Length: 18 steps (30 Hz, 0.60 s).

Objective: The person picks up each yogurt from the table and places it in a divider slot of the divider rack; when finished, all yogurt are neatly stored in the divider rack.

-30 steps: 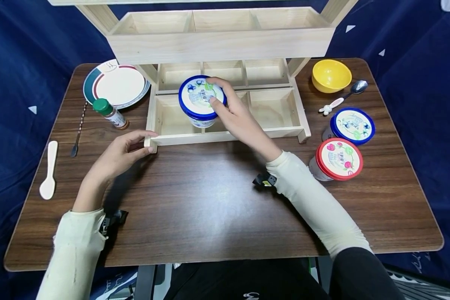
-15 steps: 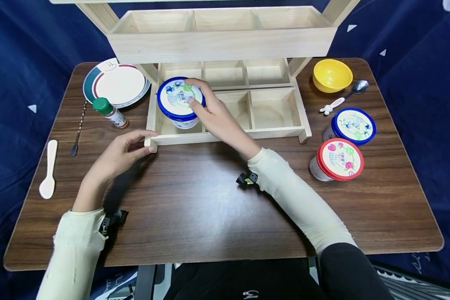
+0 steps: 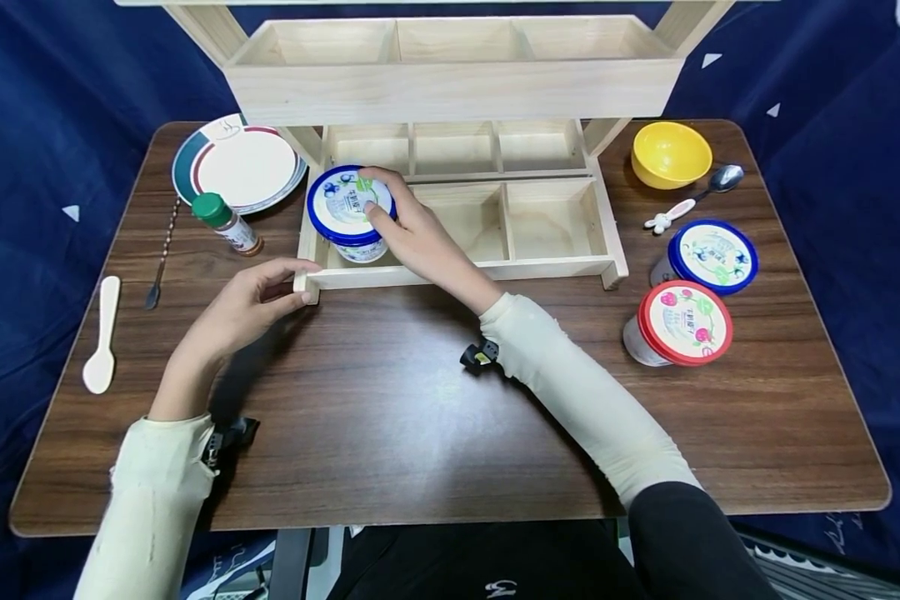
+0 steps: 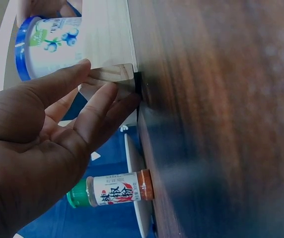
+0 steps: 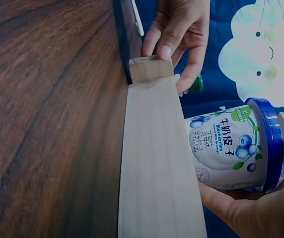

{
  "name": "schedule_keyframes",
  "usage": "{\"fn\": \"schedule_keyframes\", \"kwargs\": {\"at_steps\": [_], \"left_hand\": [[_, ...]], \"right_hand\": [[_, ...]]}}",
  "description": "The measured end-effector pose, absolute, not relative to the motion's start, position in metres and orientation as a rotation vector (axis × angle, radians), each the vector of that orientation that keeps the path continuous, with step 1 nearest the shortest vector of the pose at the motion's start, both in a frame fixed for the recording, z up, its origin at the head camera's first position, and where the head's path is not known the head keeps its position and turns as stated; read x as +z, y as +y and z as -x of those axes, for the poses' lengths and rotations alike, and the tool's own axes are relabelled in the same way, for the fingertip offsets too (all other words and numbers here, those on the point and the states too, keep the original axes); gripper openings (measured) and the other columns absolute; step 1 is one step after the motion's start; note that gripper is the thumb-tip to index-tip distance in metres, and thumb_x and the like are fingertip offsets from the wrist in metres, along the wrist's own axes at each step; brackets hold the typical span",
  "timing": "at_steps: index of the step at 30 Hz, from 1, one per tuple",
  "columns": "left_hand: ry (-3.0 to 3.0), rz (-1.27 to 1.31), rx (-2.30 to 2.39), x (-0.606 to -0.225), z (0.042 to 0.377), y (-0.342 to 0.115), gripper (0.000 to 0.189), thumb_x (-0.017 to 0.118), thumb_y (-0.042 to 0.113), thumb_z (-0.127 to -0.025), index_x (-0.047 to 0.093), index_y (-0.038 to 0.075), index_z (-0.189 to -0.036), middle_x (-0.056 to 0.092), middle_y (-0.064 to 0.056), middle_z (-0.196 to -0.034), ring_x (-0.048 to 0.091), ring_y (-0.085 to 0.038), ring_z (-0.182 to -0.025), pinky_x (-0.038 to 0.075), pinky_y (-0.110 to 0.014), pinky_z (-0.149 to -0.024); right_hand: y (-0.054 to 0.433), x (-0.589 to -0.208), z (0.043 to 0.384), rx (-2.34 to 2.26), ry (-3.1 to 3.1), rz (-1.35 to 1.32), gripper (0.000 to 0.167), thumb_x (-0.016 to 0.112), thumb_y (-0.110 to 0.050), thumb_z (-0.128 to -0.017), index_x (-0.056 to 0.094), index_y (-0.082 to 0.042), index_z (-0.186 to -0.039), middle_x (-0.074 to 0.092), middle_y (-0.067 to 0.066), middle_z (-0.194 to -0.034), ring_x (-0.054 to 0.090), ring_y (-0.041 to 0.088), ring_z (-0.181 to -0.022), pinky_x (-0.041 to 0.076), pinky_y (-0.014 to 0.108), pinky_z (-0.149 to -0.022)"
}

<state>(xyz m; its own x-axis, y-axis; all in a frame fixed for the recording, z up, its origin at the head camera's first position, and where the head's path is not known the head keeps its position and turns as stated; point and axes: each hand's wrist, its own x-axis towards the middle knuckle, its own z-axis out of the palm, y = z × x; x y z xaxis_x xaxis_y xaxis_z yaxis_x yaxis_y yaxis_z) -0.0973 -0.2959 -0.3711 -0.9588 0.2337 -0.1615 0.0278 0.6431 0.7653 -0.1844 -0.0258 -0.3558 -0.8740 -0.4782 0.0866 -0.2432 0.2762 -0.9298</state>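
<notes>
The worktop (image 3: 390, 433) is dark brown with wood grain and rounded corners, and a pale patch of light shines on its bare middle. Blue cloth (image 3: 855, 208) with small white triangles surrounds it at the back and sides; the right wrist view also shows a white cloud with a face (image 5: 258, 54) against the blue.

At the back of the worktop stands a pale wooden rack (image 3: 450, 92), its tiers split into compartments. The left hand (image 3: 251, 304) pinches the rack's front left corner between thumb and fingers. The right hand (image 3: 412, 229) has its grip clamped around a blue-lidded tub (image 3: 345, 204), with blueberries printed on its side. The tub is roughly upright at the left front compartment of the lower tier; its base is hidden behind the front board, so whether it touches the compartment floor cannot be told.

On the left of the worktop are stacked plates (image 3: 247, 171), with a green-capped shaker (image 3: 228, 223) just in front, a thin twisted stirrer (image 3: 167, 250) and a white spoon (image 3: 104, 333). On the right are a yellow bowl (image 3: 671, 156), a metal spoon (image 3: 693, 201) with a rabbit on its handle, a second blue-lidded tub (image 3: 712, 257) and, nearer the person, a red-lidded tub (image 3: 682, 325).
</notes>
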Motion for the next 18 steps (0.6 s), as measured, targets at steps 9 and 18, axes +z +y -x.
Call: {"fn": "schedule_keyframes", "kwargs": {"at_steps": [9, 18], "left_hand": [[2.625, -0.227, 1.205, -0.371, 0.097, -0.297, 0.040, 0.067, 0.008, -0.109, 0.064, 0.005, -0.149, 0.065, -0.020, -0.139, 0.060, -0.014, -0.118, 0.045, -0.008, -0.089], [2.601, -0.186, 1.215, -0.370, 0.097, -0.295, 0.040, 0.067, 0.011, -0.110, 0.064, 0.008, -0.149, 0.064, -0.018, -0.142, 0.060, -0.024, -0.125, 0.044, -0.009, -0.093]], "right_hand": [[-0.034, -0.359, 0.189, -1.611, 2.313, 0.679, 0.051, 0.049, -0.024, -0.116, 0.039, -0.020, -0.166, 0.045, 0.008, -0.166, 0.048, 0.017, -0.145, 0.040, 0.032, -0.116], [-0.040, -0.361, 0.191, -1.556, 2.310, 0.727, 0.053, 0.048, -0.020, -0.116, 0.037, -0.014, -0.167, 0.044, 0.012, -0.166, 0.047, 0.016, -0.145, 0.035, 0.024, -0.117]]}}
